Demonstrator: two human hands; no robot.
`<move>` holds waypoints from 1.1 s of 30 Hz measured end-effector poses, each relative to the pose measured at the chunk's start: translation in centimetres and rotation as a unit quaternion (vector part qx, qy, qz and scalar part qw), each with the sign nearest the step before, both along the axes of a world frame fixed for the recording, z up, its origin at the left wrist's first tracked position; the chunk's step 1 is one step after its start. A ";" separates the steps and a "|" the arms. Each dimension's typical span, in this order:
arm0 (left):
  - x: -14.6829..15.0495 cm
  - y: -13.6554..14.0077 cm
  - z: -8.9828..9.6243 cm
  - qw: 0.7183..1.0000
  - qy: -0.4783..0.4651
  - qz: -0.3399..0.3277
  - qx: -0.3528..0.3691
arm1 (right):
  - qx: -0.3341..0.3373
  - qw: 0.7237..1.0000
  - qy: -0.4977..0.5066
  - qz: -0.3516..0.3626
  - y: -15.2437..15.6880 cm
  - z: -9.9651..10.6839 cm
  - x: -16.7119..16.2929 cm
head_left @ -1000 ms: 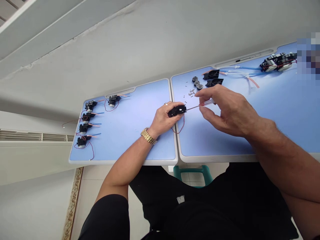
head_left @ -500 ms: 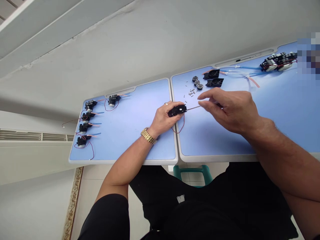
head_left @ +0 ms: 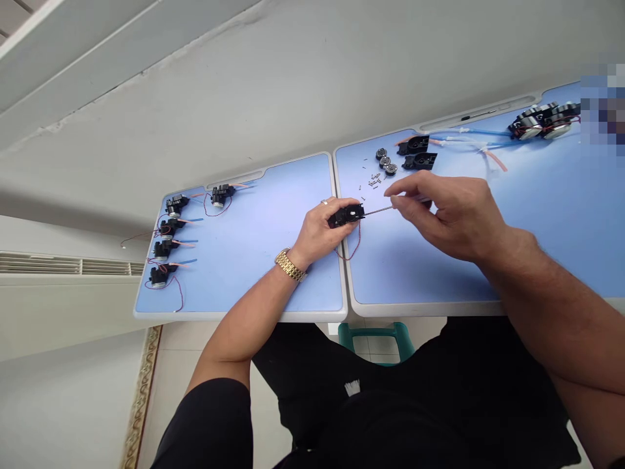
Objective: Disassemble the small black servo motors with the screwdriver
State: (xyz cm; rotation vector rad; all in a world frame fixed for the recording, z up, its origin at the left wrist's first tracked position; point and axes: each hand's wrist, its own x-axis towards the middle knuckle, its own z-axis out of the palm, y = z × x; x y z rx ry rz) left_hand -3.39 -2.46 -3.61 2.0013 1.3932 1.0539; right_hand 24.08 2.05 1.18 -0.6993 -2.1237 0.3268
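Observation:
My left hand [head_left: 319, 229] is closed around a small black plastic housing [head_left: 347, 215], held over the seam between the two tables. A twisted dark red wire [head_left: 359, 241] trails beneath it. In my right hand [head_left: 442, 212] is a screwdriver, its thin metal shaft [head_left: 377, 210] pointing left and its tip meeting the housing's right end. My fingers and palm hide most of the handle. Small screws [head_left: 375, 181] lie scattered beyond the hands, beside three round metal parts [head_left: 385, 161]. Two black plastic shells [head_left: 418, 161] rest to the right of those.
Several black assemblies with wires and coloured tubes [head_left: 163, 249] line the left table's [head_left: 258, 260] left side. Larger black and silver units [head_left: 541, 124] sit at the far right, near a blurred patch. A pen [head_left: 478, 115] lies in the back groove. A green stool [head_left: 375, 332] stands below.
My right thumb and fingers have shifted slightly on the screwdriver, closing nearer together. The left hand and the housing stay in place.

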 end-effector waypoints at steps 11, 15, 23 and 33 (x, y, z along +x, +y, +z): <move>-0.1 0.0 0.0 1.000 -0.012 -0.009 0.006 | 0.035 0.999 -0.010 -0.006 0.0 0.1 -0.1; 0.0 0.0 0.0 1.000 -0.010 -0.005 0.009 | 0.062 0.998 -0.001 0.017 -0.2 0.5 -0.2; 0.1 0.0 0.1 1.000 -0.026 -0.009 0.010 | 0.066 0.998 0.010 0.000 -0.3 0.8 -0.2; 0.2 0.0 0.1 1.000 -0.022 0.004 0.007 | 0.024 0.999 0.037 -0.006 -0.7 1.2 -0.4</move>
